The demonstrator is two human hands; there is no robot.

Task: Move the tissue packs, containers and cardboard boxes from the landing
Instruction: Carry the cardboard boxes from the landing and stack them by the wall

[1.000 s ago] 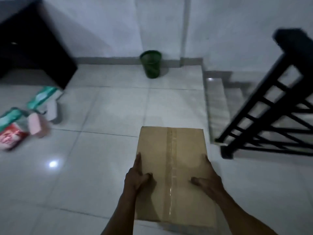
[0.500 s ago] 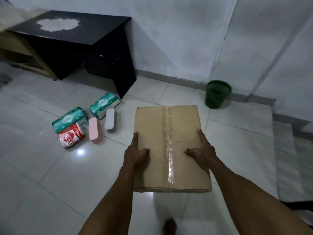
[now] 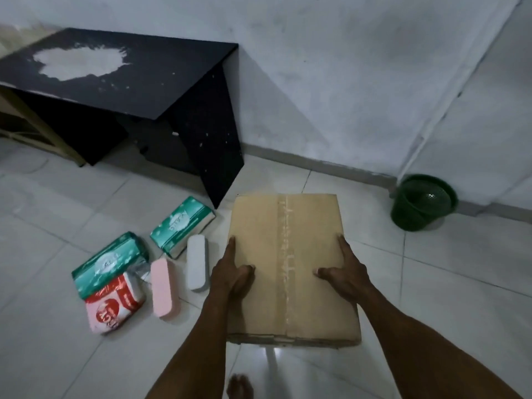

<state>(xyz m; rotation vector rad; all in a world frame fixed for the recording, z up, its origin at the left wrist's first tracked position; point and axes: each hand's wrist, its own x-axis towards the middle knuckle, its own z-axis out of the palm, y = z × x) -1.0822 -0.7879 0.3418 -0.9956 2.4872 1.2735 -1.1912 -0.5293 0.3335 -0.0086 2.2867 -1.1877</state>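
Cardboard box: taped shut, carried flat above the tiled floor, clamped between both hands. Left hand: fingers along the left edge, thumb on top. Right hand: mirrored on the right edge. Forearms extended. Tissue packs and containers: floor, left of the box, near the black table.

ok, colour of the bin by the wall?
Dark green bin, with a mesh pattern inside; clearest in the head view.

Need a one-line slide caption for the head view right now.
Both hands, left hand and right hand, hold a taped cardboard box above the tiled floor, beside tissue packs and a black desk.
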